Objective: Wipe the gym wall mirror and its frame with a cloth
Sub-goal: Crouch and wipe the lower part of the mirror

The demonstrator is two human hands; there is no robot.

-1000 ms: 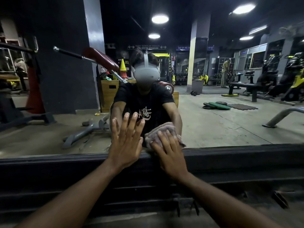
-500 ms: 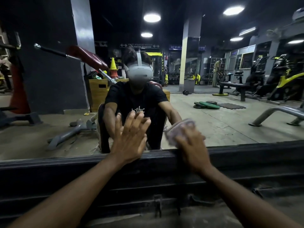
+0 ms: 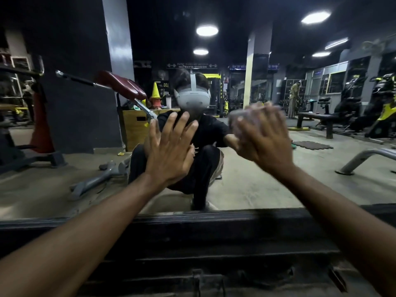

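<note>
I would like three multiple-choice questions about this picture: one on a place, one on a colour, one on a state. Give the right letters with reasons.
1. Where is the cloth?
A. on a bench
B. between the right hand and the mirror
C. on the floor

2. What colour is the reflected cone?
A. blue
B. white
C. yellow

3. How is the left hand?
A. a fist
B. open, flat on the mirror
C. pinching the cloth

Answers: 1 B, the hand presses it on the mirror; 2 C, plainly yellow; 3 B, fingers straight and spread.
</note>
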